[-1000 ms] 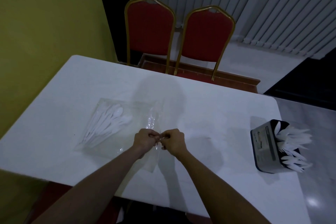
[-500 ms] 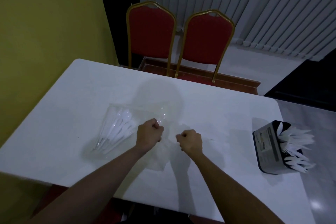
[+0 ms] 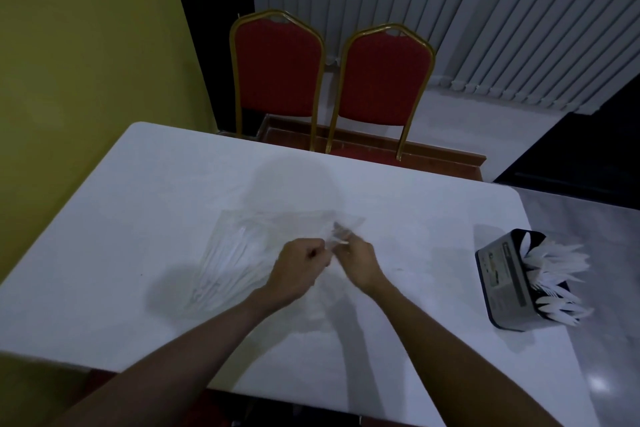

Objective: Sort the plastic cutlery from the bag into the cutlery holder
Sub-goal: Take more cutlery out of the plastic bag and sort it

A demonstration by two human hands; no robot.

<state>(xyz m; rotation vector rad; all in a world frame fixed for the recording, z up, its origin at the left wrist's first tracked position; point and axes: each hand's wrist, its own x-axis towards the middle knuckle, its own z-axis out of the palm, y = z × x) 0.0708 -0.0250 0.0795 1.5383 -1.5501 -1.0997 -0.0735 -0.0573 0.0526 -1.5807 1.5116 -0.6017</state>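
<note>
A clear plastic bag [image 3: 263,236] lies on the white table [image 3: 145,191], blurred by motion, with white plastic cutlery [image 3: 228,260] bunched inside its left part. My left hand [image 3: 301,263] and my right hand [image 3: 356,258] meet at the bag's right end, both pinching the crumpled plastic there. A dark cutlery holder [image 3: 502,281] stands near the table's right edge, with several white plastic pieces [image 3: 554,274] sticking out of it toward the right.
Two red chairs with gold frames [image 3: 277,66] [image 3: 384,80] stand behind the table's far edge. A yellow wall [image 3: 86,45] runs along the left. Grey shiny floor [image 3: 595,253] lies beyond the table's right edge.
My hands pulled apart half a second ago and have come back together at the bag's right end. The bag has shifted and its cutlery has slid.
</note>
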